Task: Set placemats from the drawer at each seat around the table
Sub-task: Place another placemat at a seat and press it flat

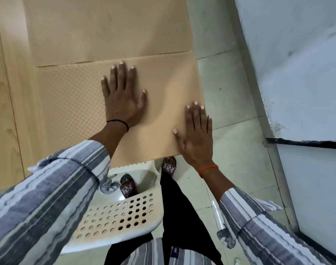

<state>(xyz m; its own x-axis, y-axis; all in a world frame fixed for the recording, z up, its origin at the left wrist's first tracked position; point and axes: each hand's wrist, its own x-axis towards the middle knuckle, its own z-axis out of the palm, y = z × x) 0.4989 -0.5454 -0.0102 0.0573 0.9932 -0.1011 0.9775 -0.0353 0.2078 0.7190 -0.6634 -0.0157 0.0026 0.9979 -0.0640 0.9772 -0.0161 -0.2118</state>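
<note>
Beige textured placemat [83, 104] lies flat on the pale wooden counter [5, 104], at the counter's near right corner, its near edge at the counter's near edge. A second beige placemat [98, 27] lies just beyond it, their edges meeting in a straight seam. Both hands rest palm down on the nearer placemat with fingers straight and spread, grasping nothing. The left hand [122, 96] lies near the middle of that placemat; the right hand [196, 134] lies at its right near corner, fingertips reaching the right edge. Both forearms wear grey and white striped sleeves [48, 188]. Below the near edge of the placemat stands a white perforated plastic chair [115, 220] on a tiled floor [230, 92].
</note>
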